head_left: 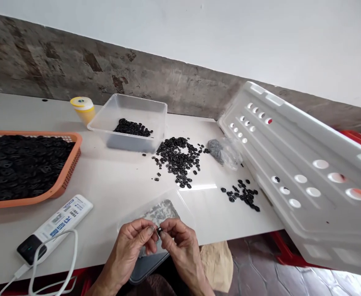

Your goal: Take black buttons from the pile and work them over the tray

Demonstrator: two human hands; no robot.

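Note:
My left hand (132,246) and my right hand (182,246) meet at the table's near edge, fingertips almost touching. A small black oval part (159,230) is pinched between the thumb and fingers of my right hand. My left thumb and forefinger are pressed together beside it; whatever they hold is too small to name. Just behind and partly under my hands lies a clear shallow tray (186,213) with many tiny silvery pieces (163,210). Beyond it, a heap of loose black parts (178,158) spreads over the table, and a smaller group (244,195) lies to the right.
An orange basket (66,172) full of black parts stands left. Behind are a clear bin (131,142) and a yellow-and-white container (83,110). A power bank (57,226) with a white cable lies front left. A plastic bag (229,152) rests near a tilted white panel (291,164).

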